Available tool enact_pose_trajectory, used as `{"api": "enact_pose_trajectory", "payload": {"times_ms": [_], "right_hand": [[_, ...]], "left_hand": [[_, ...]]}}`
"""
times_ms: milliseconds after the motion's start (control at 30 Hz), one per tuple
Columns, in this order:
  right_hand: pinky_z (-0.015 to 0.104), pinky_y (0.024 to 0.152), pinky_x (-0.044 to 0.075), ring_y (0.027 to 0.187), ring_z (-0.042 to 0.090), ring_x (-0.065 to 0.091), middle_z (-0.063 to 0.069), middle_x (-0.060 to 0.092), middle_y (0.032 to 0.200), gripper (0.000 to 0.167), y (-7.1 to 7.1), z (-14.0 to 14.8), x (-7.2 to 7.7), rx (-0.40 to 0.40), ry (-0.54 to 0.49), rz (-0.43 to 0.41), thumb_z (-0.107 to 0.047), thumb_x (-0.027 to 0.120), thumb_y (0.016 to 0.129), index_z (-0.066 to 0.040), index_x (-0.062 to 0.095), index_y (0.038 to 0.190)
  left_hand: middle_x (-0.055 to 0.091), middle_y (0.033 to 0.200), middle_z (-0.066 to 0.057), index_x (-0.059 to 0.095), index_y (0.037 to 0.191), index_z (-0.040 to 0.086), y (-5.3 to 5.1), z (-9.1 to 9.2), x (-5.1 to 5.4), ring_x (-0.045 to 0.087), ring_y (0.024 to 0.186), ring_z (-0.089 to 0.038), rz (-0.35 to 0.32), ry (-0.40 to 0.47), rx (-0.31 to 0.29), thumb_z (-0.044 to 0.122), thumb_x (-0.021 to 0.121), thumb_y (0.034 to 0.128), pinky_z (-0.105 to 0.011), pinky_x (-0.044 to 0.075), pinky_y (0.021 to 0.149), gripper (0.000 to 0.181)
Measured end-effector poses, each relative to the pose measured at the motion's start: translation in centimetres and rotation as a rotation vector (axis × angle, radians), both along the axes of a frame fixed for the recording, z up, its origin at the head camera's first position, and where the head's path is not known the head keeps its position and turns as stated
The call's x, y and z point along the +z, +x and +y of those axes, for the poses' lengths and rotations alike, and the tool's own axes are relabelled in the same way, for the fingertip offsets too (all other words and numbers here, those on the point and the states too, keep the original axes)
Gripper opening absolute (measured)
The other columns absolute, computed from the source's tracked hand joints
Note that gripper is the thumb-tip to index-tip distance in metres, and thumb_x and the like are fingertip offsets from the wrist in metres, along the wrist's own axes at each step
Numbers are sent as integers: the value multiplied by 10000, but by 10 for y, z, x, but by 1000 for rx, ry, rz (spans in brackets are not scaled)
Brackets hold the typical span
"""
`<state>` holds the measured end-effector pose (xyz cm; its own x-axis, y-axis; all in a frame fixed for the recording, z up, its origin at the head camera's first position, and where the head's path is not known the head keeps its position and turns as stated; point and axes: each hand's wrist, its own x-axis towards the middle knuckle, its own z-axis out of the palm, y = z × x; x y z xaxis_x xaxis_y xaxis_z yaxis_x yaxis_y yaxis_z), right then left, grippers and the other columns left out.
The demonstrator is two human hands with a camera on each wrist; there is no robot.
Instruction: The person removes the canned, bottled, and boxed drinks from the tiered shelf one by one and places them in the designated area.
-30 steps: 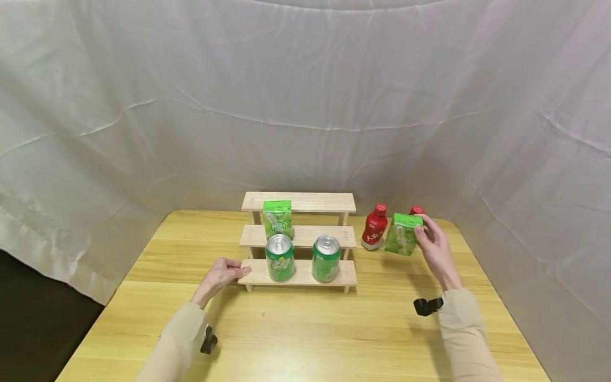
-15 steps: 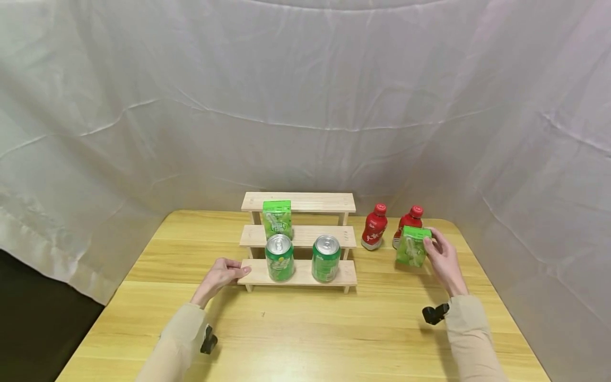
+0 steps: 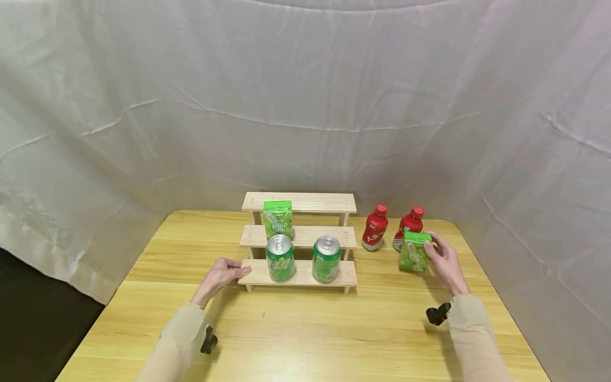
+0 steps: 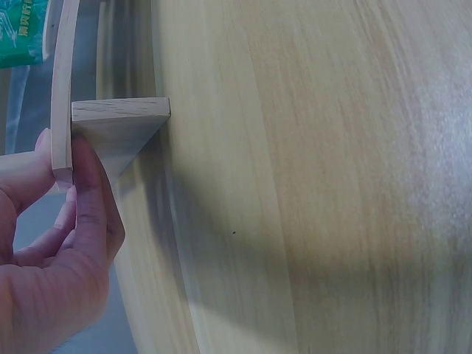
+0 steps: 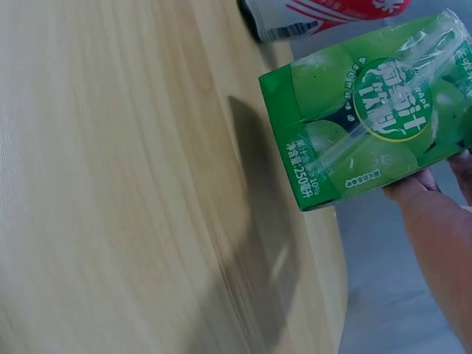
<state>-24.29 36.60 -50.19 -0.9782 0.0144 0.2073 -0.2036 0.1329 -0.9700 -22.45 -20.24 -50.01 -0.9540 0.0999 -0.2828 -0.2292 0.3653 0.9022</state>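
Right hand (image 3: pixel 446 261) pinched a boxy green carton (image 3: pixel 413 254) in its fingers, right of the pale wooden 3-tier stand (image 3: pixel 307 232); left hand (image 3: pixel 219 276) gripped the stand's bottom board (image 3: pixel 303 272)!

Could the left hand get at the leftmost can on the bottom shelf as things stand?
Probably yes: nothing stands between the left hand and that can, though the fingers pinching the bottom shelf would likely need to release first.

Room to pass across front of surface (image 3: pixel 305 329), also between stepped shelf (image 3: pixel 326 201) and right green carton (image 3: pixel 413 254). Left red bottle (image 3: pixel 374 230) blocks back of that gap. Two cans (image 3: pixel 326 261) obstruct lowest step, gap between.
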Motion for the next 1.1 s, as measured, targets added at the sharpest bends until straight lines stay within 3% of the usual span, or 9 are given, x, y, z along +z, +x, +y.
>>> {"api": "enact_pose_trajectory", "payload": {"times_ms": [200, 433, 633, 833, 1100], "right_hand": [[79, 844, 511, 1047, -121, 569, -200, 532, 1199, 326, -2, 4, -2, -3, 34, -15, -197, 513, 1054, -153, 517, 1377], [77, 844, 509, 1038, -123, 571, -227, 539, 1192, 293, -2, 7, -4, 2, 47, -13, -176, 522, 1051, -257, 540, 1332], [76, 859, 505, 1057, -120, 565, -210, 534, 1219, 300, -1, 11, -7, 29, 43, -27, -184, 512, 1056, -249, 526, 1348], [47, 888, 470, 1101, -173, 505, -211, 467, 1321, 415, 3, 17, -5, 24, 88, -70, -252, 494, 1065, -192, 453, 1473], [33, 894, 461, 1068, -150, 550, -271, 496, 1239, 393, 6, 22, -5, 34, 27, -66, -210, 494, 1064, -204, 465, 1456]], "left_hand": [[690, 860, -65, 606, 1111, -160, 1, 0, -1, 632, 762, -109, -4, 8, -2, 136, 689, 944, -245, 569, 723, 350], [700, 916, -117, 587, 1152, -174, 2, 0, 0, 642, 795, -124, -6, -9, 3, 154, 696, 942, -277, 582, 761, 404], [692, 861, -60, 612, 1114, -159, 2, 0, 0, 622, 757, -106, -2, 2, -3, 146, 693, 944, -265, 571, 739, 358], [683, 835, -35, 623, 1087, -151, 1, 0, 0, 608, 737, -105, 10, 11, -24, 149, 688, 949, -255, 561, 710, 336], [667, 810, -16, 638, 1082, -140, 0, -1, -1, 584, 733, -108, 12, -2, -14, 155, 695, 945, -250, 535, 689, 330]]}}
